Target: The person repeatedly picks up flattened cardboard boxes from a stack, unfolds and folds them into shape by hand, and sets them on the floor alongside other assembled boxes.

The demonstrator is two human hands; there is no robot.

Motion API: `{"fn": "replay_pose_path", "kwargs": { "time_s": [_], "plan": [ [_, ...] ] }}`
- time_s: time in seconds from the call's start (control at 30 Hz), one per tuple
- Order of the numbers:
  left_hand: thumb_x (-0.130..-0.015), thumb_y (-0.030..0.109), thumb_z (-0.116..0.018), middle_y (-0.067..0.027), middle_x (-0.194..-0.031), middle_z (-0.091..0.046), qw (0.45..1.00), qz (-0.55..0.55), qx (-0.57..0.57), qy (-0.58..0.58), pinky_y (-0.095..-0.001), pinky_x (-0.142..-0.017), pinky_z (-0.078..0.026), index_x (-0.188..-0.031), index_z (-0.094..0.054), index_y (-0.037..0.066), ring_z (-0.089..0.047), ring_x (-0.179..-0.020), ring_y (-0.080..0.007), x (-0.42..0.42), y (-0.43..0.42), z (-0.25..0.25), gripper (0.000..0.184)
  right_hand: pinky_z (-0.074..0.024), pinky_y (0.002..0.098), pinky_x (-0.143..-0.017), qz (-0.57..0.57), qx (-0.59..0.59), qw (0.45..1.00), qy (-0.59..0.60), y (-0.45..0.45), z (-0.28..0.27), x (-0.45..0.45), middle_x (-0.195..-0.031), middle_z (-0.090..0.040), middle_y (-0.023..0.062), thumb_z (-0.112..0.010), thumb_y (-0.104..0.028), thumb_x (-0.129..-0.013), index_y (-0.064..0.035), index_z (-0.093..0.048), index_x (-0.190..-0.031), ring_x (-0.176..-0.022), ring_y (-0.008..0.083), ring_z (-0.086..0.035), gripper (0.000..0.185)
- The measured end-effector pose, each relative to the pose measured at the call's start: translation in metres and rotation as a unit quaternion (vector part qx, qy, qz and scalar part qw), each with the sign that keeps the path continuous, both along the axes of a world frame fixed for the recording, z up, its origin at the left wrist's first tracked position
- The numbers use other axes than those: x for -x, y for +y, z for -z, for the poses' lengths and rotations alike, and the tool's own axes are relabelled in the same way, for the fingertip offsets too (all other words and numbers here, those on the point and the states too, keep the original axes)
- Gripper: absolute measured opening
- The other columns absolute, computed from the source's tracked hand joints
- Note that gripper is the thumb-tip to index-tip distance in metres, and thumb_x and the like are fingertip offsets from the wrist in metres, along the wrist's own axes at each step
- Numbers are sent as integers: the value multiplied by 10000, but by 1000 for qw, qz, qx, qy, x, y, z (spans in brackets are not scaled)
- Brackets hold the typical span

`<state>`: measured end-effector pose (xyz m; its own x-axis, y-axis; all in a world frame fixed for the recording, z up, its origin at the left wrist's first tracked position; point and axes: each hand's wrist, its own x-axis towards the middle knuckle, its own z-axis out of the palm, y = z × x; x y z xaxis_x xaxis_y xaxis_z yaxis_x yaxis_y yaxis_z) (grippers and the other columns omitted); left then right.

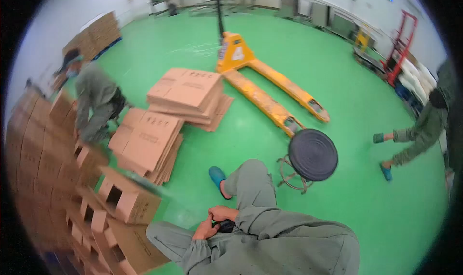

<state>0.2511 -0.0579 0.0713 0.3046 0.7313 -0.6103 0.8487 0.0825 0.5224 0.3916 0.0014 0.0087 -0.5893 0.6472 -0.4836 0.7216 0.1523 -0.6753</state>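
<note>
My left hand (205, 230) and my right hand (223, 213) meet in front of my lap, between my grey-green trouser legs (251, 186). The fingers of both are curled and closed, and they touch at the fingertips. Whatever they may hold is too small to make out. A black thing (225, 226) shows just behind the hands, partly covered by my sleeves. Nearest on the left are open cardboard boxes (137, 205), lying on their sides. Flat-folded cartons (149, 140) lie stacked beyond my knees, with a second carton stack (185, 89) behind them.
A round black stool (313, 154) stands right of my leg. Behind it is a yellow pallet jack (270, 84) on the green floor (357, 217). A co-worker (96, 99) bends by a blurred wall of boxes (38, 149) at left. Another person (424, 125) sits at right.
</note>
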Motion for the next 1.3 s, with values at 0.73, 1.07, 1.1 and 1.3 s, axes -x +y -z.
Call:
{"fn": "replay_pose_path", "kwargs": {
  "time_s": [0.73,1.07,1.1,1.3],
  "plan": [
    [-727,488,-733,-225,-1135,-639,997,37,52,-38,-405,-909,-481,-1432,-367,41,-619,-1064,-335,-14,36,13,911,-481,485,-713,84,20,996,15,6,37,-32,-987,-667,208,-568,-132,-779,-29,-643,-1066,-896,397,-620,314],
    [-745,569,-702,-226,-1145,-641,980,50,150,-117,-403,-916,-481,-1437,-348,35,-623,-1081,-318,-3,54,56,943,-500,475,-747,118,19,992,45,-3,56,-38,-982,-672,230,-571,-171,-763,-33,-667,-1070,-904,386,-647,350],
    [-776,538,-688,-218,-1116,-652,974,43,176,-134,-390,-890,-488,-1430,-353,19,-636,-1047,-294,-2,60,48,900,-499,462,-768,113,15,992,54,-2,58,-40,-1002,-671,225,-578,-177,-775,-37,-658,-1099,-921,371,-650,362],
    [-887,353,-642,-78,-944,-646,831,-407,105,-365,-317,-686,-493,-1360,-431,3,-638,-789,-178,28,133,87,625,-511,353,-749,218,118,963,106,63,80,-66,-946,-686,134,-602,-225,-891,16,-615,-1154,-820,213,-650,356]
  ]
}}
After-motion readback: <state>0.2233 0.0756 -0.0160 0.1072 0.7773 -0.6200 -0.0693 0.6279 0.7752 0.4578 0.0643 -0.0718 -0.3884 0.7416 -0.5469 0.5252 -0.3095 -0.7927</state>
